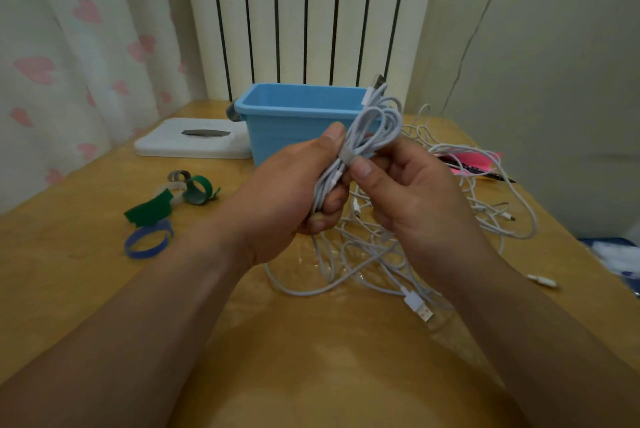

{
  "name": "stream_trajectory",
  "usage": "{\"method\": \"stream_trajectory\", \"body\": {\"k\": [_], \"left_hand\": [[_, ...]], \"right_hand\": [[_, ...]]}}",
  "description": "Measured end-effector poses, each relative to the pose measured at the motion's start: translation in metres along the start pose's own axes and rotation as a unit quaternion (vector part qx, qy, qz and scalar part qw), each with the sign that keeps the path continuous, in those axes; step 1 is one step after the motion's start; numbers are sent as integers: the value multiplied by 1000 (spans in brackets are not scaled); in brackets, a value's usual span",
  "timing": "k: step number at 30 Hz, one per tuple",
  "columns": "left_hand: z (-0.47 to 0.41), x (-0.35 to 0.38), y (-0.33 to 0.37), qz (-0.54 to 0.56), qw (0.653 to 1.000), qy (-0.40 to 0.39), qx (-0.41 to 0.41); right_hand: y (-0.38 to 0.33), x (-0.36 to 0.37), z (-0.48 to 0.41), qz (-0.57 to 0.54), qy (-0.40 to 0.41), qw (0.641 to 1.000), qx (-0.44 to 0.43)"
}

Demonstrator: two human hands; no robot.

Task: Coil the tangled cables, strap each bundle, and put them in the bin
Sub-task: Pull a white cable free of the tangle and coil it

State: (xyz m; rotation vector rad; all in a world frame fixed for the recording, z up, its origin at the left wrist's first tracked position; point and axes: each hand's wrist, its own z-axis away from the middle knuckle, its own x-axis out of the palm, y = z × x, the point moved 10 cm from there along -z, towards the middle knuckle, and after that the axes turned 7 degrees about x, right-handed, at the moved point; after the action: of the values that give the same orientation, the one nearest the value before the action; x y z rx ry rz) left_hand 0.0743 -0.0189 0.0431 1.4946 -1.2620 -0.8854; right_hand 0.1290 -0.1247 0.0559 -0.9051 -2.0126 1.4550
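One coiled white cable bundle [360, 143] is held up above the desk [311, 375], just in front of the blue bin [294, 119], with a pale strap [347, 157] wrapped around its middle. The left hand [294, 192] is closed around the lower part of the coil, thumb pressed near the strap, while the right hand [408, 192] pinches the strap's end between thumb and fingers. The likely trouble is the strap: if the pinch slackens before the end is pressed down, the wrap could spring loose and the loops fan out. Strands seem to trail from the left hand's grip down into the tangled cables [415, 254] on the desk, so lifting the bundle toward the bin may drag that pile, or a connector may snag on it. Spare straps [162, 209], green, blue and pale, lie well apart to the left, where a dropped bundle would not reach them.
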Motion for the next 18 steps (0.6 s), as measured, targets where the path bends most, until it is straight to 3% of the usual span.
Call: {"method": "stream_trajectory", "body": {"k": [6, 11, 13, 18], "left_hand": [[3, 2, 1, -60, 998, -16, -16], [1, -10, 3, -139, 987, 70, 39], [4, -5, 12, -223, 968, 65, 97], [9, 14, 23, -437, 869, 69, 221]], "right_hand": [[-3, 11, 8, -38, -37, 998, 21], [8, -9, -2, 18, 60, 998, 27], [12, -19, -5, 7, 90, 995, 34], [18, -23, -5, -60, 105, 991, 62]]}}
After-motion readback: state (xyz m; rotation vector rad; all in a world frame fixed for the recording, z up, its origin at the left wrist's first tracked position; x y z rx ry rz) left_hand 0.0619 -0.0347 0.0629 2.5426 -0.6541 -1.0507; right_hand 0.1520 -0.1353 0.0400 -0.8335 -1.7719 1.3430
